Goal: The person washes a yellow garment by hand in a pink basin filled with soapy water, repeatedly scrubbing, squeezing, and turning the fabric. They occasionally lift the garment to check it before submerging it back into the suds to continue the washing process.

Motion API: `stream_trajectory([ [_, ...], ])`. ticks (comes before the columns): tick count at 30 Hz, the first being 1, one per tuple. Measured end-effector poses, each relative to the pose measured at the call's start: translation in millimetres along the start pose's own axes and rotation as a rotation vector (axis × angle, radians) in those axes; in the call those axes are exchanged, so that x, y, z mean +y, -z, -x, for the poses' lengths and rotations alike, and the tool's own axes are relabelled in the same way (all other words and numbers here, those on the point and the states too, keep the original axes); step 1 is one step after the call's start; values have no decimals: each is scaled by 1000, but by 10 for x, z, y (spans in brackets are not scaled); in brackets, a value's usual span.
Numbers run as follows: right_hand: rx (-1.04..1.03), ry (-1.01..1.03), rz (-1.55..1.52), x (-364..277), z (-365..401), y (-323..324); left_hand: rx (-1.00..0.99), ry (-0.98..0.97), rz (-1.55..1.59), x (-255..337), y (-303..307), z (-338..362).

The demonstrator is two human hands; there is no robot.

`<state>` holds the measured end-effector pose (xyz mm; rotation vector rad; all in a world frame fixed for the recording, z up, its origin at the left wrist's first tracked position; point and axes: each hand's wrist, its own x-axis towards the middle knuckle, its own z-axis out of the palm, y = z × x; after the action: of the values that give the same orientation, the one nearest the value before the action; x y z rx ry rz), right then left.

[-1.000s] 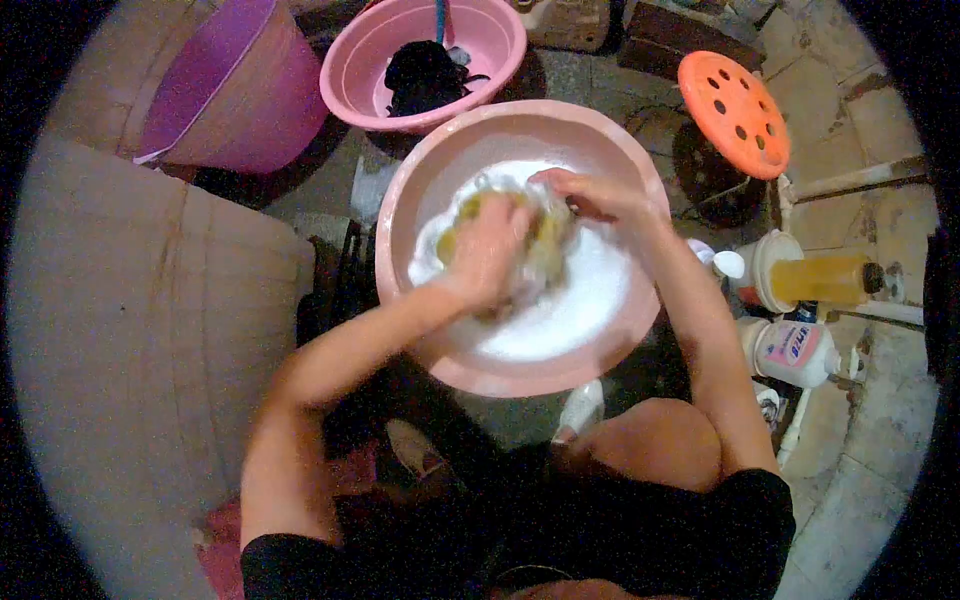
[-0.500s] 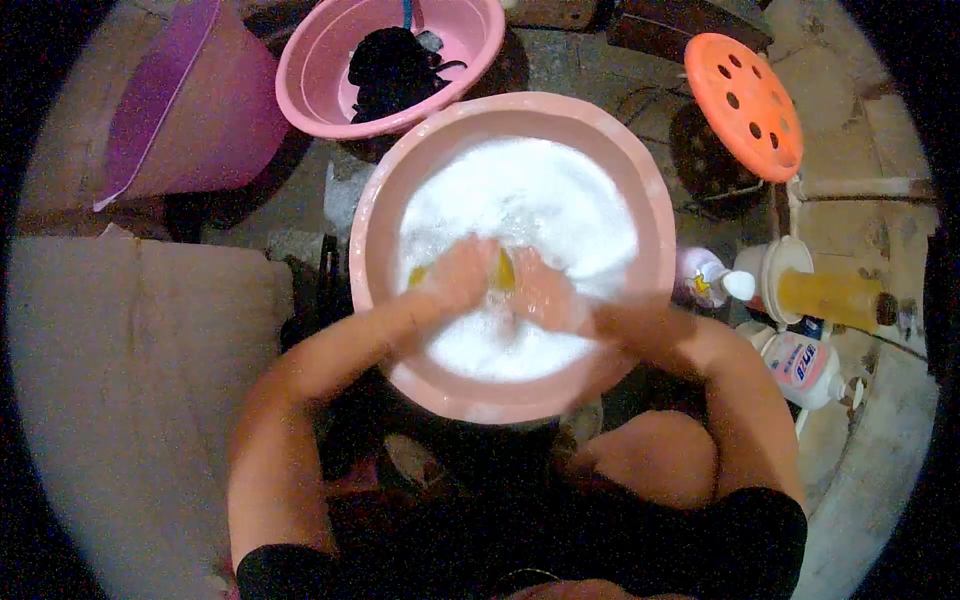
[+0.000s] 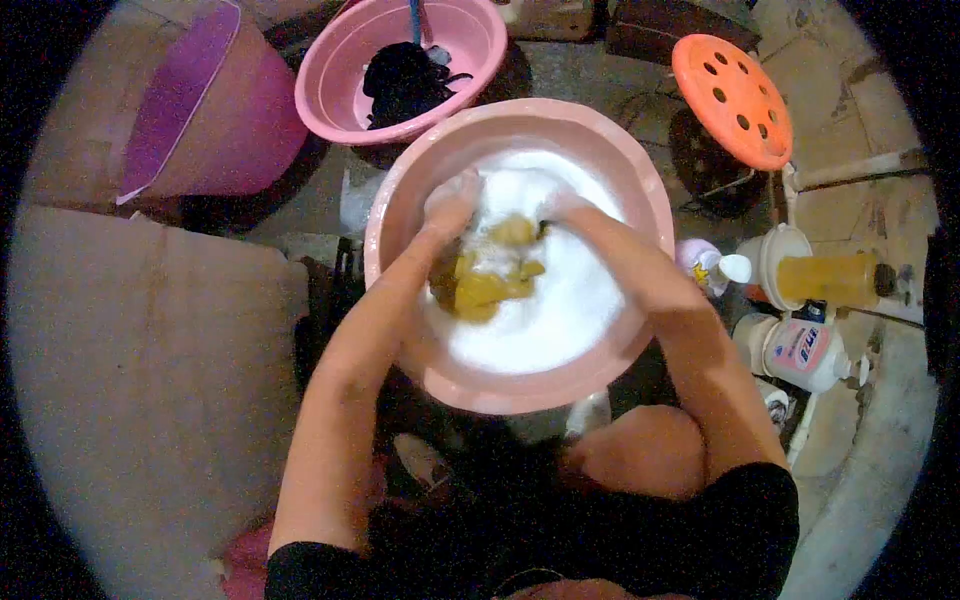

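A wide pink basin (image 3: pixel 400 165) holds white suds (image 3: pixel 570 310) and water. Wet mustard-yellow cloth (image 3: pixel 490 290) lies partly sunk in the middle, its folds showing through the foam. My left hand (image 3: pixel 453 203) is at the basin's far left, at the edge of the suds, with fingers apart and no cloth seen in them. Across from it, my right hand (image 3: pixel 566 207) dips into the foam beyond the cloth. Suds and blur hide its fingers, and a small dark patch shows beside it.
A second pink basin (image 3: pixel 325 90) with black cloth (image 3: pixel 405 85) stands behind. A purple tub (image 3: pixel 240 130) is at the far left. To the right are an orange stool with holes (image 3: pixel 735 100), a lilac bottle (image 3: pixel 697 262), a yellow-liquid bottle (image 3: pixel 825 280) and a white labelled bottle (image 3: pixel 805 355).
My hands, earlier together on the yellow cloth near the middle, have moved apart and farther away. More of the cloth now shows above the suds.
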<state>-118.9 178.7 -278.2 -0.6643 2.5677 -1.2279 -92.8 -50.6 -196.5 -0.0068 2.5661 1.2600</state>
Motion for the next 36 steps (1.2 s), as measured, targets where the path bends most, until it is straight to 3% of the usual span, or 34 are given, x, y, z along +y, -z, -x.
stream_trajectory([
  [2, 109, 41, -232, -623, 113, 339, 27, -58, 66, 382, 143, 250],
  [4, 198, -219, -191, -1160, 302, 667, 54, -124, 115, 658, 206, 586],
  [5, 198, -216, -188, -1431, 378, 823, -22, -92, -5, 798, 249, 774],
  [7, -391, -461, 247, -1833, 574, 978, -374, 13, -287, 1154, 449, 1045],
  [8, -389, -473, 244, -1858, 750, 889, -386, 9, -287, 1218, 469, 1129],
  [10, -202, -231, 562, -1838, 1100, 633, -272, -248, -724, 1262, 476, 1242],
  [14, -22, -239, 771, -1800, 1367, 92, -278, -281, -541, 631, 150, 1239],
  [15, -30, -246, 771, -1814, 1315, 67, -287, -279, -535, 546, 79, 1190],
  [17, -290, -265, 780, -1839, 1215, 43, -311, -211, -720, 615, 49, 1135],
  [18, -373, -325, 632, -1796, 1102, 87, -315, -205, -718, 579, 37, 1013],
  [20, -494, -359, 329, -1466, 963, 140, -499, 158, -568, 432, -45, 606],
  [22, -552, -411, -1, -963, 933, 299, -495, 99, -635, -77, -244, 145],
  [24, -556, -482, -236, -767, 942, 457, -481, 35, -709, -220, -343, 33],
  [26, -538, -448, -252, -1026, 697, 636, -329, 282, -167, -214, -368, 205],
  [29, -510, -225, 121, -814, 204, 260, -48, 581, 627, -108, -231, 436],
  [30, -489, -181, 202, -868, 123, 348, -39, 548, 626, 10, -168, 335],
  [33, -498, -233, 271, -1146, 40, 629, -265, -48, -725, 377, 43, 101],
  [34, -126, -489, -133, -1037, 43, 569, -140, 11, -576, 738, 116, 270],
  [35, -360, -631, -80, -1142, 42, 804, -87, -46, -504, 992, 145, 447],
  [36, -367, -565, -13, -1135, 151, 875, -28, -104, -430, 1176, 158, 614],
])
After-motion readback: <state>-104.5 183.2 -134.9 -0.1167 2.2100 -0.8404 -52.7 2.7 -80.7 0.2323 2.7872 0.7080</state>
